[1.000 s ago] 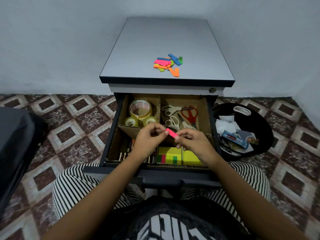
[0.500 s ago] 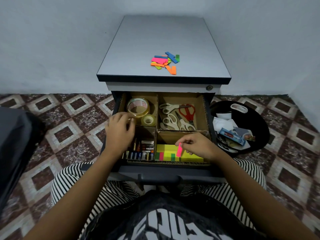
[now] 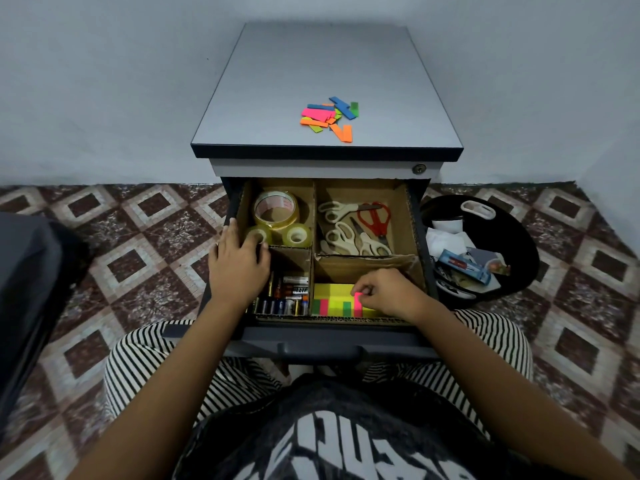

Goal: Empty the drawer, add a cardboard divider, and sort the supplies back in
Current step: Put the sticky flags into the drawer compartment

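The open drawer [image 3: 420,237] holds a cardboard divider [image 3: 313,237] that makes four compartments. Tape rolls [image 3: 275,209] lie back left, scissors [image 3: 356,226] back right, batteries [image 3: 289,297] front left, sticky notes [image 3: 334,299] front right. My right hand [image 3: 388,292] pinches a pink sticky tab [image 3: 357,304] and holds it upright on the sticky notes. My left hand [image 3: 239,265] rests over the drawer's left side, fingers curled at a small tape roll and the divider edge. More coloured tabs [image 3: 329,117] lie loose on the cabinet top [image 3: 325,64].
A black round bin [image 3: 485,247] with papers and packaging stands on the tiled floor right of the drawer. A dark grey object [image 3: 31,289] sits at the left. My striped trouser legs are under the drawer front.
Both hands held the pink tab above the drawer. The left hand then let go and moved to the drawer's left side. The right hand lowered the tab onto the sticky notes.
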Demonstrator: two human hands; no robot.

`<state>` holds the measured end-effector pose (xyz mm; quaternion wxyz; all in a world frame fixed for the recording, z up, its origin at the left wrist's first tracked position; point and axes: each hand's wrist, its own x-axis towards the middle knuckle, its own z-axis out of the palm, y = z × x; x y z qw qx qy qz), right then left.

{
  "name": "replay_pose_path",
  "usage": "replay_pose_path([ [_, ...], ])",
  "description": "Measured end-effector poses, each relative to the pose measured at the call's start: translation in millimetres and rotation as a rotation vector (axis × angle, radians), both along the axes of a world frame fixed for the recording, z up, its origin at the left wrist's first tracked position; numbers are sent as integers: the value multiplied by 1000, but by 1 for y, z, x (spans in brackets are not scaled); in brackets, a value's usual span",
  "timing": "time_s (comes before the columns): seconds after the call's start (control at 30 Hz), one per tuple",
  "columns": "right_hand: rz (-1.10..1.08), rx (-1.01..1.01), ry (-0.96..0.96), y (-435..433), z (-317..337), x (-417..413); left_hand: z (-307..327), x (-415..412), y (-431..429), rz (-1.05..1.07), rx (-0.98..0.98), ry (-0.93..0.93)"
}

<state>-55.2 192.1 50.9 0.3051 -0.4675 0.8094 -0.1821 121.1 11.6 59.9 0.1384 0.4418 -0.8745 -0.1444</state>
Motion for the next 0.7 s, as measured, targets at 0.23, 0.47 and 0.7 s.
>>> replay_pose_path([
  [0.23, 7, 26, 33, -3, -2, 2, 0, -1, 0, 2, 6, 0],
  [0.47, 20, 58, 59, -5, -3, 3, 1, 0, 0, -1, 19, -11],
  [0.7, 30, 67, 82, -6, -1, 4, 0, -1, 0, -3, 3, 2],
])
